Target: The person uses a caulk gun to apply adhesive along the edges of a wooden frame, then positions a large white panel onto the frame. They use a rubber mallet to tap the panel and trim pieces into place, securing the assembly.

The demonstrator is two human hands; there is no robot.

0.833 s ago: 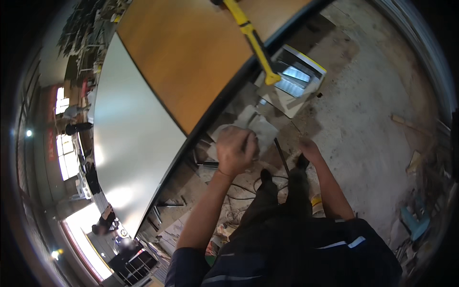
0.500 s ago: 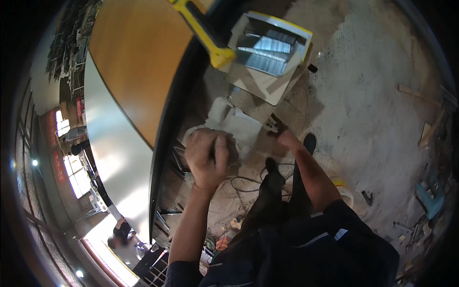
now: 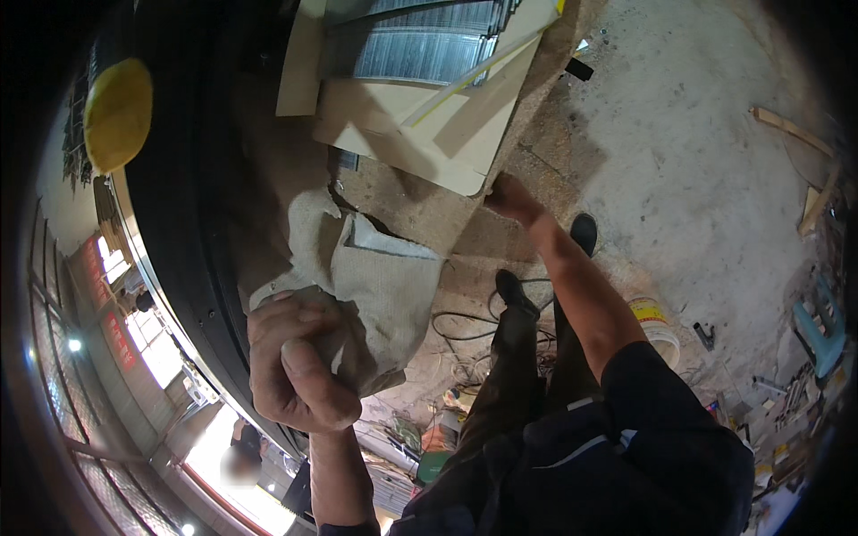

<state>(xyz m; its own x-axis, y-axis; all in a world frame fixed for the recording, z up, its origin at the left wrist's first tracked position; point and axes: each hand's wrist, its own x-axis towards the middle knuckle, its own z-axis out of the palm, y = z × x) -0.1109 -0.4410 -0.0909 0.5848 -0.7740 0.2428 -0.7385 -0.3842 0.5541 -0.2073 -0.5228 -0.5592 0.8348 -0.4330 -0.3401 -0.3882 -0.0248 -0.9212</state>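
My left hand (image 3: 304,362) is closed around a bunched off-white cloth (image 3: 384,286), thumb folded over the fingers. The rest of the cloth hangs loose to the right of the fist, with a folded edge at its top. Out to the right, my right hand (image 3: 514,198) is beside the corner of a carton flap (image 3: 465,165). Its fingers are curled and in shadow; what they hold, if anything, is hidden. The open carton (image 3: 299,58) contains strips of silver nails or staples (image 3: 420,54).
Along the left runs a dark panel edge (image 3: 179,223), with a yellow rounded thing (image 3: 118,116) above it. A hose (image 3: 465,335) loops on the floor near my shoes. To the right are a white bucket (image 3: 661,339), a light-blue stool (image 3: 818,330) and wood strips (image 3: 791,129).
My view has shifted toward the panel's edge, and the orange panel top has left it. The left fist and cloth appear lower and nearer. The small pale thing at my right fingers no longer shows.
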